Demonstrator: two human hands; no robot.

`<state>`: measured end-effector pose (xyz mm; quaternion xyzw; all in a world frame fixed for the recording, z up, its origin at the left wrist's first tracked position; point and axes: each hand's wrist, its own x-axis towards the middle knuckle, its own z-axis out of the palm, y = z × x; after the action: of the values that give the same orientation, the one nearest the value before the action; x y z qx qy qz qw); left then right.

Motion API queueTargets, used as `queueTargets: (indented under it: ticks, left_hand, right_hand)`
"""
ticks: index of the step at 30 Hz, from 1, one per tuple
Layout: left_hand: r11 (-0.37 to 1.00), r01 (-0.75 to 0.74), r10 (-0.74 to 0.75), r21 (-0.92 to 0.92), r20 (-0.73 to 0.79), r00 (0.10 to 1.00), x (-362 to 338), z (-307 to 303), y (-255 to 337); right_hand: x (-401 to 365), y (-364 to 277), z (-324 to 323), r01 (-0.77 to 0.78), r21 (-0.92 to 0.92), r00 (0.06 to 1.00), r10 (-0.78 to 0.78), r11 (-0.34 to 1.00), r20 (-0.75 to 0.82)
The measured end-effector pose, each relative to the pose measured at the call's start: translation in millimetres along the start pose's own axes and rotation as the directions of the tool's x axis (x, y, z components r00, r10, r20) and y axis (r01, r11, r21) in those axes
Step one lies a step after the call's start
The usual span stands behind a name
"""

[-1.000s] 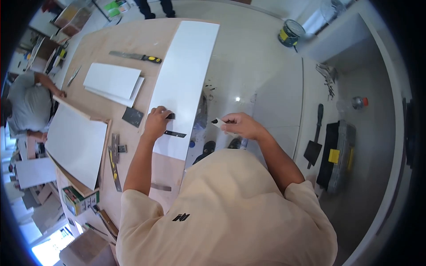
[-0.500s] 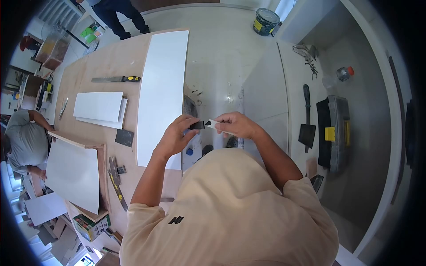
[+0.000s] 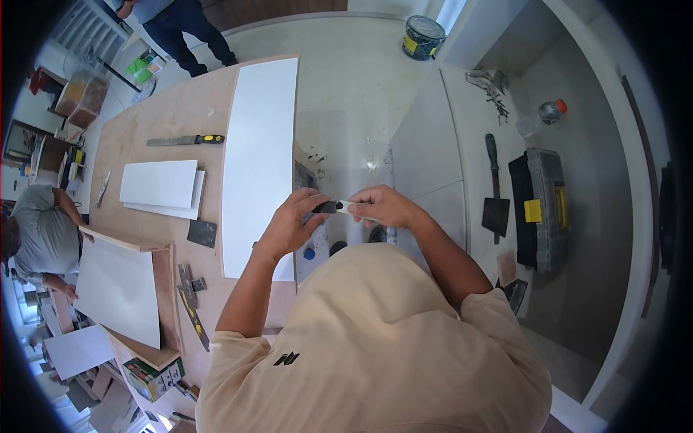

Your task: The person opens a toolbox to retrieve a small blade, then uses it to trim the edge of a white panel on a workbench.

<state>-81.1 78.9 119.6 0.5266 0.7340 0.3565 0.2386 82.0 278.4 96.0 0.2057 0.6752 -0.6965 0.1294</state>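
Note:
My left hand (image 3: 294, 219) grips a small black block-like piece (image 3: 325, 207) between thumb and fingers. In my right hand (image 3: 385, 206) is pinched a slim white piece with a black tip (image 3: 344, 206), its exact kind too small to make out. The black tip meets the end of the black piece in front of my chest. Just left of my left hand lies a long white panel (image 3: 260, 166) on the wooden worktable (image 3: 119, 137).
A file (image 3: 185, 140), smaller white boards (image 3: 159, 182) and a dark square plate (image 3: 202, 233) lie on the worktable. At right are a toolbox (image 3: 538, 209) and a flat-bladed tool (image 3: 495, 191). One person (image 3: 47, 224) handles a boxed panel at left; another (image 3: 189, 32) stands behind. A bucket (image 3: 424, 37) is on the floor.
My hands have come slightly closer together, so the white piece's black tip now meets the black piece. The whole view has shifted a little.

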Motion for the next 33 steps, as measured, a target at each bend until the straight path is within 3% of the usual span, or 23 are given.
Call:
queueTargets:
  ticks: [2,17,26,30,33]
  left_hand:
    - [0.998,-0.048,0.049,0.052,-0.010,0.999,-1,1,-1]
    - [0.968,0.062,-0.054,-0.244,0.038,0.998,3,22,-3]
    - [0.969,-0.032,0.034,-0.244,0.002,0.999,3,29,-1]
    - [0.969,0.036,-0.017,-0.244,0.083,0.996,5,26,4]
    - [0.972,0.111,-0.079,-0.209,0.155,0.985,6,23,7]
  right_hand:
    - [-3,-2,1,-0.006,0.006,1.000,0.006,1.000,-0.005]
    - [-12,2,1,-0.050,0.037,0.998,0.051,0.998,-0.021]
    - [-21,1,3,-0.094,-0.080,0.993,0.088,0.992,-0.078]
    - [-27,-5,2,-0.121,-0.114,0.990,0.111,0.986,-0.087]
    - [-27,-1,4,-0.046,-0.209,0.994,0.025,0.977,-0.103]
